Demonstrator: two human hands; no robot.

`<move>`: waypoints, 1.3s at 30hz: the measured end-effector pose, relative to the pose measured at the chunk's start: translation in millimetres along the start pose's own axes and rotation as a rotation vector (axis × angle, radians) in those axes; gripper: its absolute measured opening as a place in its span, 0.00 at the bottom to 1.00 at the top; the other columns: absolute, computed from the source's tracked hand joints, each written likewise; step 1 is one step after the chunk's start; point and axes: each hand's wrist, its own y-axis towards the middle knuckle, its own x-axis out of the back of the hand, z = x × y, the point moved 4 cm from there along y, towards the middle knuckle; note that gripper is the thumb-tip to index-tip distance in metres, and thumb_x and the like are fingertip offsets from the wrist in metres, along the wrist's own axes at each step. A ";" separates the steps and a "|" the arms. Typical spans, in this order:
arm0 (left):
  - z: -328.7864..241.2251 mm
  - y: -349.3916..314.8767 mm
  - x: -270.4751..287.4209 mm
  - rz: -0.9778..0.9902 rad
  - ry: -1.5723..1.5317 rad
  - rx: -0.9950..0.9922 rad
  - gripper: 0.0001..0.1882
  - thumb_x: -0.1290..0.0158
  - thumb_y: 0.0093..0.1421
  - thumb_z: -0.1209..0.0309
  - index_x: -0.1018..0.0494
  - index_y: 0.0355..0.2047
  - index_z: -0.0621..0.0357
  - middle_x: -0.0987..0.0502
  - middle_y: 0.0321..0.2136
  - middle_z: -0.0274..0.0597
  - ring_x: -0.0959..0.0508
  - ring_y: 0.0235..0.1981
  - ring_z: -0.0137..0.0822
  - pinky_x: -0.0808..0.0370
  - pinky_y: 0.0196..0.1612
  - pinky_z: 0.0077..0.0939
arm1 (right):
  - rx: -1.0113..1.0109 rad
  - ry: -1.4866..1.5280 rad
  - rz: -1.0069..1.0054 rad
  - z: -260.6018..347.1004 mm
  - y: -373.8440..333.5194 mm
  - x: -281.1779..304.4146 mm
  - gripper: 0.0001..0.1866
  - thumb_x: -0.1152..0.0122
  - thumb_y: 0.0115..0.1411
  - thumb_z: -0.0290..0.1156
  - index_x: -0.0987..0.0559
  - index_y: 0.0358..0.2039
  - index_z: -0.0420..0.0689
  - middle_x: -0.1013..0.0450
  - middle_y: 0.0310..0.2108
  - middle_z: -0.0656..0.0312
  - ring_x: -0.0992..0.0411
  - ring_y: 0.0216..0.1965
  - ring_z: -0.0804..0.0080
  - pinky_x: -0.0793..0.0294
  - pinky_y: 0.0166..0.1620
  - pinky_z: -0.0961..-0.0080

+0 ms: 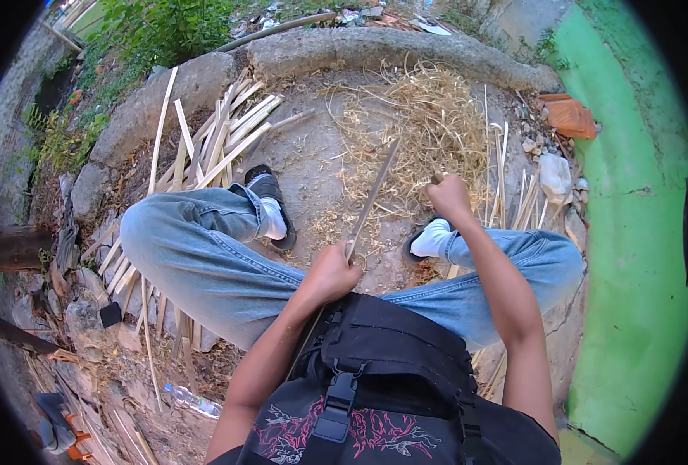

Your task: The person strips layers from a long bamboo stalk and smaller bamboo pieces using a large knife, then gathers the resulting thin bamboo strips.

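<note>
From the head camera I see my left hand closed around a long thin bamboo strip that runs ahead of it over shavings. My right hand, fisted on a small tool handle, sits beside the strip's far end.

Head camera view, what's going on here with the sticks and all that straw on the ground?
A person sits on bare ground, knees apart, working a long thin wooden strip. The left hand grips its near end by the lap; the right hand is closed around a small tool handle beside the strip. A heap of pale shavings lies ahead, and a pile of split slats sits beyond the left knee.
</note>
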 end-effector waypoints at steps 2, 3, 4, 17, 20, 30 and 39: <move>-6.3 -1.6 3.7 0.020 -0.017 -0.005 0.16 0.48 0.48 0.70 0.31 0.33 0.72 0.25 0.25 0.65 0.24 0.31 0.60 0.28 0.37 0.45 | -0.176 0.340 0.057 4.2 -7.2 -7.1 0.16 0.41 0.54 0.41 0.20 0.27 0.39 0.33 0.11 0.59 0.29 0.17 0.65 0.32 0.23 0.66; -12.2 -5.8 5.5 -0.015 -0.020 -0.029 0.15 0.48 0.48 0.71 0.31 0.33 0.72 0.25 0.25 0.65 0.24 0.31 0.61 0.28 0.37 0.46 | -0.360 0.674 0.115 9.7 -16.5 -9.0 0.19 0.41 0.56 0.45 0.20 0.31 0.39 0.38 0.08 0.66 0.33 0.14 0.74 0.35 0.19 0.70; -15.9 -7.4 7.4 -0.050 -0.025 -0.053 0.15 0.48 0.48 0.71 0.32 0.32 0.72 0.26 0.25 0.66 0.24 0.31 0.61 0.28 0.37 0.47 | -0.363 0.863 0.191 23.7 -21.3 -8.0 0.23 0.41 0.58 0.51 0.23 0.32 0.39 0.47 0.09 0.74 0.43 0.13 0.85 0.45 0.16 0.80; -22.2 -18.1 1.2 -0.049 0.121 -0.114 0.24 0.43 0.50 0.61 0.33 0.38 0.71 0.26 0.25 0.64 0.23 0.30 0.55 0.30 0.36 0.44 | -0.188 1.193 0.149 77.0 -51.3 6.7 0.11 0.32 0.52 0.33 0.26 0.22 0.43 0.42 0.09 0.74 0.46 0.09 0.85 0.50 0.15 0.82; -19.2 -30.5 12.6 -0.019 0.024 -0.129 0.24 0.45 0.56 0.57 0.33 0.35 0.71 0.26 0.24 0.51 0.25 0.27 0.43 0.30 0.33 0.38 | -0.188 1.173 0.068 73.8 -47.0 21.1 0.12 0.32 0.51 0.31 0.28 0.21 0.45 0.44 0.10 0.74 0.45 0.12 0.84 0.44 0.19 0.82; -22.2 -5.9 22.5 0.063 -0.719 0.113 0.25 0.63 0.67 0.49 0.33 0.24 0.55 0.35 0.12 0.30 0.37 0.11 0.22 0.39 0.15 0.18 | 0.023 0.886 -0.002 66.0 -64.5 52.9 0.21 0.38 0.57 0.39 0.33 0.12 0.47 0.43 0.08 0.73 0.44 0.10 0.83 0.47 0.15 0.79; 12.0 17.9 17.6 -0.105 -0.632 0.276 0.28 0.66 0.67 0.48 0.35 0.21 0.57 0.37 0.10 0.32 0.39 0.08 0.25 0.41 0.12 0.22 | 0.447 0.037 0.169 97.5 -112.8 -0.3 0.18 0.38 0.53 0.38 0.29 0.14 0.40 0.33 0.11 0.49 0.32 0.14 0.54 0.34 0.21 0.64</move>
